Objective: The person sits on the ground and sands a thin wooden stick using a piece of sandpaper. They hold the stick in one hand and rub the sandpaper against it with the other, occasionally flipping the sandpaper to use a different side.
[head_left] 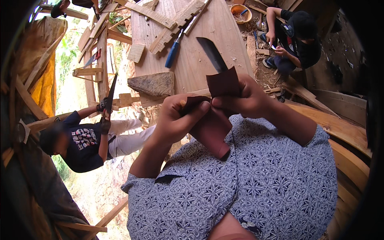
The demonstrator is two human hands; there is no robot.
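Just in front of my chest, both hands grip a dark reddish-brown sheet that looks like sandpaper (211,129). My left hand (173,116) is closed, pinching it between thumb and fingers. Opposite it, my right hand (252,95) pinches the same sheet, and an upper flap stands up beside its fingers. The two thumbs nearly meet at the sheet's middle, where it is creased or torn; I cannot tell which. A dark blade (213,55) sticks out beyond the upper flap. Its other end is hidden, so whether my right hand also holds it is unclear.
Ahead is a wooden tabletop (192,74) with a blue-handled chisel (173,53), notched timber (170,34) and a rough wood block (152,84). One person (86,138) at left holds a saw (110,98). Another (298,42) crouches at far right near an orange bucket (241,14).
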